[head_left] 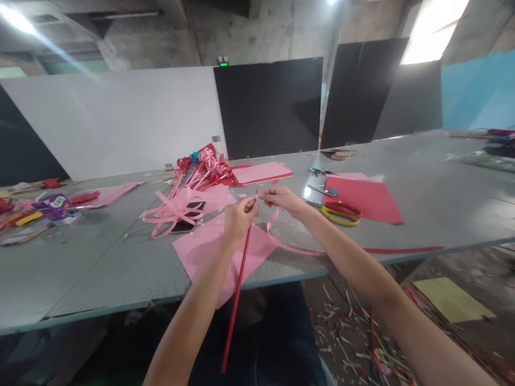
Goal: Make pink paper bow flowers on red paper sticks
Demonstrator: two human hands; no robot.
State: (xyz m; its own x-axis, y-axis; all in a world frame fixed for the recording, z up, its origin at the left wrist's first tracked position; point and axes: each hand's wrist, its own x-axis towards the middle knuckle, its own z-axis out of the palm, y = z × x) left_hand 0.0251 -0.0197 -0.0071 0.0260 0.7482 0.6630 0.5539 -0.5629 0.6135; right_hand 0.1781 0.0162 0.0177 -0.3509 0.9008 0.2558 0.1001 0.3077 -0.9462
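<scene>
Grey table point(120, 262) before us, pink sheet point(201, 246) on it; our left hand point(238, 219) pinches the red stick point(240, 273) near its far end, the shaft slanting near and left. Our right hand point(286, 200), fingers closed, sits just right of the tip; its hold we can't make out.

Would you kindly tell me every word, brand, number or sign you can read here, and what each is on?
No text is legible.
Lit green sign above the black panel: markings too small to read.
Purple package: pale label marks, too blurred to read.
</scene>
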